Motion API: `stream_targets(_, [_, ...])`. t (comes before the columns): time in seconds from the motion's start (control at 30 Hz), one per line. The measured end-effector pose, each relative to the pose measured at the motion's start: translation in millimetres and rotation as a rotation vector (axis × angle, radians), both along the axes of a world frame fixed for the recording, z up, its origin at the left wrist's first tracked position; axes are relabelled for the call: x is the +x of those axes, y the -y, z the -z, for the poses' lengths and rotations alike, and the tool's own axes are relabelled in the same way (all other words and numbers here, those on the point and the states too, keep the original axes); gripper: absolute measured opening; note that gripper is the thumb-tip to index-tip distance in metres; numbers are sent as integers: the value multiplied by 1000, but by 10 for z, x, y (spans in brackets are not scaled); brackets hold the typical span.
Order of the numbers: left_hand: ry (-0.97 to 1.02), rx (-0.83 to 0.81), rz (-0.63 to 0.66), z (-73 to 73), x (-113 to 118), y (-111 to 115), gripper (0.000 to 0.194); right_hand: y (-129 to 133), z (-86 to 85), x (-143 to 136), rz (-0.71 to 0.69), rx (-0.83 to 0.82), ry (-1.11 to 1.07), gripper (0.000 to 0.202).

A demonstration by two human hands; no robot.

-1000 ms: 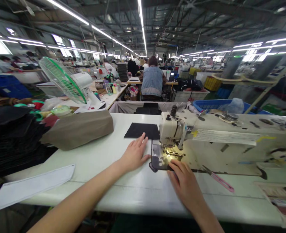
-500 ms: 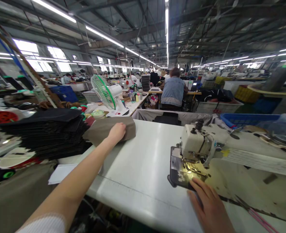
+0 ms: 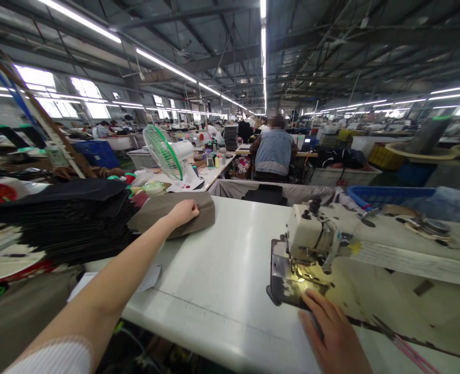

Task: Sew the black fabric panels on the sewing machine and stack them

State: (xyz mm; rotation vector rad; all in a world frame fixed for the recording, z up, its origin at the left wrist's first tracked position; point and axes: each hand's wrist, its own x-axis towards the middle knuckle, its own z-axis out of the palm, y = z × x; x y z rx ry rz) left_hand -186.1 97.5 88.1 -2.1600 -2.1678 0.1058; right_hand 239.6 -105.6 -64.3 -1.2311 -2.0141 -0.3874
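At the far left part of the white sewing table (image 3: 230,270) lies a grey-brown fabric piece (image 3: 204,221), bent down at its right end. My left hand (image 3: 183,213) reaches over it with curled fingers, the fingertips pinched against the cloth. My right hand (image 3: 333,332) lies on the table just in front of the sewing machine (image 3: 311,234), fingers stretched out and thumb apart, holding nothing. Its fingertips touch the near edge of the machine's lit metal plate (image 3: 288,283). Right of this hand lie pink-handled scissors (image 3: 407,350).
A thick stack of black fabric pieces (image 3: 66,218) stands at the left. Beyond the table are a green-rimmed fan (image 3: 165,153), a cloth-lined bin (image 3: 303,193) and a blue basket (image 3: 389,195). A person in a denim vest (image 3: 274,153) sits ahead, back turned. White paper (image 3: 150,278) lies beneath my left forearm.
My left hand's fingers have curled in more on the grey-brown fabric. My right hand stays at the machine plate. The whole view has shifted slightly.
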Motion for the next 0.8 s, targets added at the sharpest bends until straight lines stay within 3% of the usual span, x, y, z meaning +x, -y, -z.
stream_targets(0.27, [125,59,-19,88,264,5,32,11,10,-16,12,-28,-10,36])
stream_targets(0.47, [406,180,-119,117,175,-38,27,1,-5,-6,0,5,4,35])
stream_targets(0.67, [789,496,-214,-129,-83,62,22,7,67,-13,6,-61,-59,33])
stream_targets(0.8, [947,581,-82,-373,67,247,15,33,78,-22,9,-164,-159,31])
